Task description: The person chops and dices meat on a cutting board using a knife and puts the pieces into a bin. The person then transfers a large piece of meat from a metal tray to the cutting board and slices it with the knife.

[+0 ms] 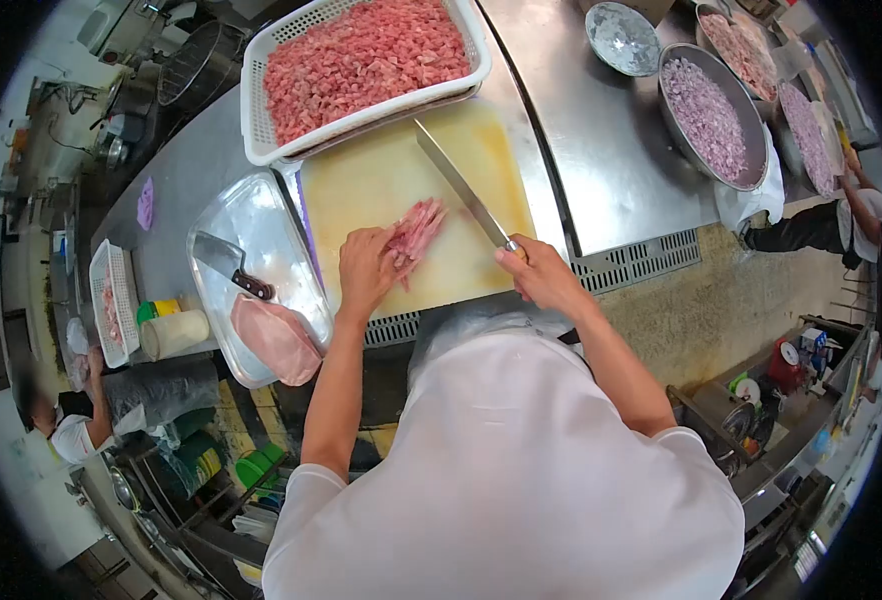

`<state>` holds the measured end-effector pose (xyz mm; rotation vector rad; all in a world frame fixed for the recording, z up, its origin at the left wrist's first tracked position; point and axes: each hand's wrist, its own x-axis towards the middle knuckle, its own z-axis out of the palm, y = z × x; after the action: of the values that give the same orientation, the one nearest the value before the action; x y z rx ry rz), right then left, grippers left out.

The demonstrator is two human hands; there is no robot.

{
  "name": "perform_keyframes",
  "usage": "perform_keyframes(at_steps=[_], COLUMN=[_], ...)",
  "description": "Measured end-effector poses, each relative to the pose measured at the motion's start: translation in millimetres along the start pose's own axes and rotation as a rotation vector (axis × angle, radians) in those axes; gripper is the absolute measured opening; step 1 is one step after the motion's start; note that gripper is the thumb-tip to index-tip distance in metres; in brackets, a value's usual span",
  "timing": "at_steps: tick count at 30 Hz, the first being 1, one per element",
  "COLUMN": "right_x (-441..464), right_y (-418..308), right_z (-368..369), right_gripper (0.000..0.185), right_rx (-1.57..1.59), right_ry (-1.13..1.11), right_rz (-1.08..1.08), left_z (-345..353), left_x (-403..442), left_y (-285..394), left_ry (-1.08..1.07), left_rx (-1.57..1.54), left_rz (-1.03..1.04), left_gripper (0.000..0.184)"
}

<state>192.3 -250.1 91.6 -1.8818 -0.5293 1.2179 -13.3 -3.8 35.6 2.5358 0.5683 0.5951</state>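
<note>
My left hand (366, 265) is closed over the near end of a bundle of raw meat strips (421, 235) on the yellowed cutting board (361, 190). In my right hand (541, 272) is the handle of a long knife (458, 182), its blade slanting up and left over the board, apart from the meat. Left of the board, a metal tray (219, 212) holds a pale slab of raw meat (276, 335) and a cleaver (223, 262) with a dark handle.
A white basket (259, 110) of diced meat stands behind the board. Bowls of chopped onion (701, 115) and a small metal bowl (623, 40) are on the right counter. A jar (176, 333) and another basket (111, 300) stand left. People work at both sides.
</note>
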Motion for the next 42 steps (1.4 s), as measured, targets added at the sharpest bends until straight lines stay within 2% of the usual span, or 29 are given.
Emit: perform_keyframes(at_steps=[1, 4, 7, 10, 12, 13, 16, 19, 23, 27, 30, 33, 39, 42], right_x=[-1, 2, 4, 5, 1, 0, -3, 1, -3, -16, -33, -53, 27, 12], right_y=[-1, -4, 8, 12, 6, 2, -9, -1, 3, -15, -27, -41, -17, -53], right_z=[-1, -3, -2, 2, 3, 3, 5, 12, 8, -9, -27, -33, 2, -4], right_gripper=[0.051, 0.055, 0.059, 0.061, 0.061, 0.062, 0.065, 0.065, 0.068, 0.069, 0.067, 0.065, 0.059, 0.058], right_rx=[-0.009, -0.046, -0.105, -0.169, -0.212, -0.149, -0.046, -0.182, -0.219, -0.236, -0.325, -0.332, -0.323, -0.313], right_ry=[-0.006, -0.019, -0.003, 0.027, 0.030, -0.033, -0.181, -0.051, -0.045, -0.044, -0.036, -0.064, -0.068, -0.079], right_rz=[0.008, -0.001, -0.053, -0.134, -0.179, -0.090, 0.146, 0.022, -0.030, 0.033, -0.005, 0.056, -0.185, -0.008], left_z=[5, 17, 24, 51, 65, 68, 68, 62, 63, 78, 78, 74, 84, 82], left_x=[-1, -7, -3, 11, 14, 16, 18, 17, 23, 22, 33, 37, 36, 36], left_y=[-4, -13, -5, 5, 21, 27, 34, 32, 36, 45, 43, 48, 36, 36], left_ry=[-0.025, -0.015, 0.068, 0.278, 0.181, 0.132, 0.018, -0.052, 0.053, 0.100, 0.120, 0.112, 0.086, 0.114], left_rx=[0.014, -0.090, 0.080, 0.139, 0.226, 0.267, 0.224, 0.232, 0.206, 0.182, 0.180, 0.197, 0.312, 0.259], left_rz=[0.018, -0.244, -0.262, -0.125, -0.119, -0.115, -0.180, -0.099, -0.059, -0.157, -0.154, -0.138, -0.095, -0.095], left_gripper=[0.025, 0.028, 0.035, 0.042, 0.048, 0.051, 0.050, 0.047, 0.039, 0.026, 0.022, 0.018, 0.020, 0.021])
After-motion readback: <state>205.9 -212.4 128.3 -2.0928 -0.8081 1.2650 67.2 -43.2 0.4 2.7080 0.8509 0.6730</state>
